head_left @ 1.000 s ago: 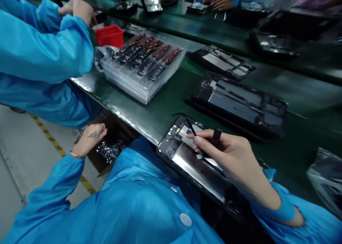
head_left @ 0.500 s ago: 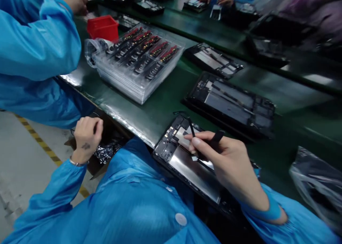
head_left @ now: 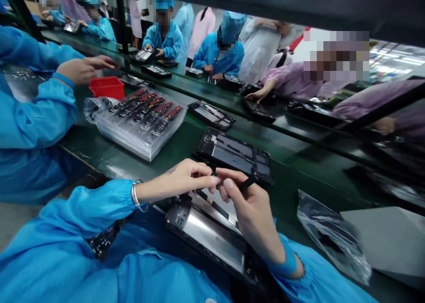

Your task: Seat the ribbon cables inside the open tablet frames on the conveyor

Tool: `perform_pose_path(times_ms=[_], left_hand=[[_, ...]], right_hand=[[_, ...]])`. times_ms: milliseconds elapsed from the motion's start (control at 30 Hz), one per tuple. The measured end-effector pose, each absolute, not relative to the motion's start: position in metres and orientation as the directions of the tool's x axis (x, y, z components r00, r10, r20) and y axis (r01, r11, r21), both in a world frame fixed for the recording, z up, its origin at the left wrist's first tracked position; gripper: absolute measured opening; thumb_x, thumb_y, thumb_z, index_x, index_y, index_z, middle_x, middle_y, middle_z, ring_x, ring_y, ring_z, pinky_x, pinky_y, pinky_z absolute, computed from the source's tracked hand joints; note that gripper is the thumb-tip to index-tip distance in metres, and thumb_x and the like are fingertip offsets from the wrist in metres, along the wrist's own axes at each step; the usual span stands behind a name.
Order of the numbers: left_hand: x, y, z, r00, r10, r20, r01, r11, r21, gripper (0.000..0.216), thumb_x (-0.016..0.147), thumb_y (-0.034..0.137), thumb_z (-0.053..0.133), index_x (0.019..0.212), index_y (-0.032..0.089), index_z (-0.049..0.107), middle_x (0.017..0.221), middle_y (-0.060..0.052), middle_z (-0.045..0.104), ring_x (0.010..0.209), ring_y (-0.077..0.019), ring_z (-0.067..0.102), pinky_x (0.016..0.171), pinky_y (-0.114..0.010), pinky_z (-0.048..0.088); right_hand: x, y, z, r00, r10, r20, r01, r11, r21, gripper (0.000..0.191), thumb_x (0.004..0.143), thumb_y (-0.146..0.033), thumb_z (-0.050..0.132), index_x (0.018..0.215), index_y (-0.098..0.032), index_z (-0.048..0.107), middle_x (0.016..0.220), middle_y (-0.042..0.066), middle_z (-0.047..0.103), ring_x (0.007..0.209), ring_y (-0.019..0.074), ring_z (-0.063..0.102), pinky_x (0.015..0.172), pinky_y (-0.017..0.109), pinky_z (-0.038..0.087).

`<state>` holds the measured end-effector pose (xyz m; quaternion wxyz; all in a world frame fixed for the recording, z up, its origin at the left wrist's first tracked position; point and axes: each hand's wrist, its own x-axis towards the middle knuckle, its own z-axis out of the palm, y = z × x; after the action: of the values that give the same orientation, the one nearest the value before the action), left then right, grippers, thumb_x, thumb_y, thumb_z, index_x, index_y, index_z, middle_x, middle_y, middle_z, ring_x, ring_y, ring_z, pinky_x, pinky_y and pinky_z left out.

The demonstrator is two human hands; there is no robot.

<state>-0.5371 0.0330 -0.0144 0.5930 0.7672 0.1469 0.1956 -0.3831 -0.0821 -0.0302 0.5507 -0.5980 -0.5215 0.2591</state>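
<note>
My left hand [head_left: 186,179] and my right hand [head_left: 254,205] meet over the near edge of the bench, fingertips almost touching. Between them is a small dark part [head_left: 214,174], mostly covered by the fingers; its kind does not show. Each hand is closed in a pinch at it. A black band wraps one finger of my right hand. Just below lies an opened tablet-like device [head_left: 212,236], its silvery metal panel facing up and its upper part hidden behind my hands. A second opened device [head_left: 229,150] lies beyond my fingers.
A stack of clear plastic trays [head_left: 139,126] with small circuit boards stands left, near a red bin [head_left: 106,87]. A plastic bag [head_left: 334,236] and a grey flat sheet [head_left: 385,236] lie right. A co-worker's arms [head_left: 49,86] reach in from the left.
My left hand has come up from beside the bench to meet my right hand, which has lifted off the device with the small part. The view has tilted up, showing more co-workers.
</note>
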Motion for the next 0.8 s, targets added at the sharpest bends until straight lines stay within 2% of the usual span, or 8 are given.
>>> perform_pose_path(times_ms=[167,233,267,333,400,467,500,800], left_hand=[[-0.54,0.046,-0.003,0.972,0.22,-0.084,0.178,-0.454,0.873,0.028,0.094,0.035,0.057,0.081,0.014,0.07,0.069,0.002,0.057,0.063,-0.0093,0.05,0.055,-0.021,0.033],[-0.54,0.046,-0.005,0.971,0.237,-0.017,0.149,-0.551,0.821,0.026,0.091,0.04,0.064,0.097,0.015,0.066,0.077,0.002,0.059,0.065,-0.0097,0.052,0.055,-0.02,0.036],[-0.54,0.045,-0.006,0.956,0.278,0.09,0.11,-0.629,0.769,0.032,0.089,0.042,0.068,0.106,0.016,0.062,0.083,0.002,0.06,0.068,-0.0102,0.054,0.056,-0.02,0.038],[-0.54,0.041,-0.008,0.854,0.308,0.418,0.034,-0.837,0.546,0.038,0.089,0.042,0.071,0.113,0.017,0.055,0.092,-0.001,0.061,0.076,-0.0122,0.057,0.063,-0.022,0.044],[-0.539,0.036,-0.008,0.705,0.154,0.692,0.042,-0.984,0.175,0.022,0.097,0.034,0.062,0.108,0.016,0.055,0.091,-0.003,0.062,0.079,-0.0141,0.058,0.069,-0.026,0.046],[-0.537,0.031,-0.006,0.64,-0.031,0.768,0.102,-0.987,-0.125,0.009,0.101,0.024,0.052,0.1,0.016,0.056,0.085,-0.004,0.062,0.074,-0.0147,0.057,0.069,-0.028,0.045],[-0.536,0.028,-0.004,0.638,-0.074,0.766,0.128,-0.971,-0.2,0.01,0.102,0.021,0.049,0.097,0.016,0.056,0.083,-0.004,0.062,0.072,-0.0147,0.056,0.068,-0.028,0.044],[-0.537,0.019,0.004,0.681,-0.036,0.731,0.191,-0.955,-0.225,0.018,0.101,0.014,0.044,0.091,0.013,0.058,0.08,-0.007,0.064,0.07,-0.0164,0.056,0.065,-0.028,0.046]], right_hand=[[-0.38,-0.08,-0.024,0.327,0.913,0.243,0.325,0.133,-0.936,0.014,0.085,-0.034,0.072,0.086,-0.019,0.072,0.074,0.001,0.068,0.064,0.0139,0.059,0.06,0.027,0.048],[-0.382,-0.08,-0.023,0.346,0.913,0.216,0.269,0.124,-0.955,0.016,0.084,-0.034,0.072,0.081,-0.018,0.07,0.067,-0.001,0.065,0.057,0.012,0.054,0.055,0.026,0.045],[-0.382,-0.081,-0.023,0.355,0.913,0.199,0.231,0.121,-0.965,0.017,0.084,-0.034,0.071,0.08,-0.018,0.069,0.064,-0.001,0.063,0.054,0.0109,0.051,0.053,0.025,0.043],[-0.382,-0.08,-0.022,0.366,0.916,0.162,0.155,0.112,-0.982,0.019,0.084,-0.035,0.071,0.078,-0.017,0.068,0.061,-0.001,0.062,0.05,0.0095,0.047,0.049,0.024,0.039],[-0.382,-0.079,-0.02,0.372,0.917,0.143,0.117,0.107,-0.987,0.02,0.084,-0.035,0.07,0.077,-0.017,0.067,0.06,-0.001,0.062,0.049,0.0088,0.045,0.047,0.024,0.037],[-0.383,-0.079,-0.019,0.378,0.912,0.159,0.132,0.116,-0.984,0.02,0.085,-0.035,0.07,0.075,-0.017,0.067,0.061,-0.001,0.063,0.049,0.009,0.046,0.047,0.024,0.038],[-0.384,-0.079,-0.018,0.383,0.907,0.176,0.153,0.126,-0.98,0.02,0.085,-0.034,0.069,0.074,-0.017,0.067,0.061,0.0,0.063,0.049,0.0093,0.047,0.047,0.024,0.039],[-0.388,-0.085,-0.009,0.382,0.887,0.26,0.267,0.164,-0.95,0.018,0.085,-0.032,0.069,0.074,-0.018,0.068,0.061,0.0,0.066,0.05,0.011,0.051,0.048,0.025,0.042]])
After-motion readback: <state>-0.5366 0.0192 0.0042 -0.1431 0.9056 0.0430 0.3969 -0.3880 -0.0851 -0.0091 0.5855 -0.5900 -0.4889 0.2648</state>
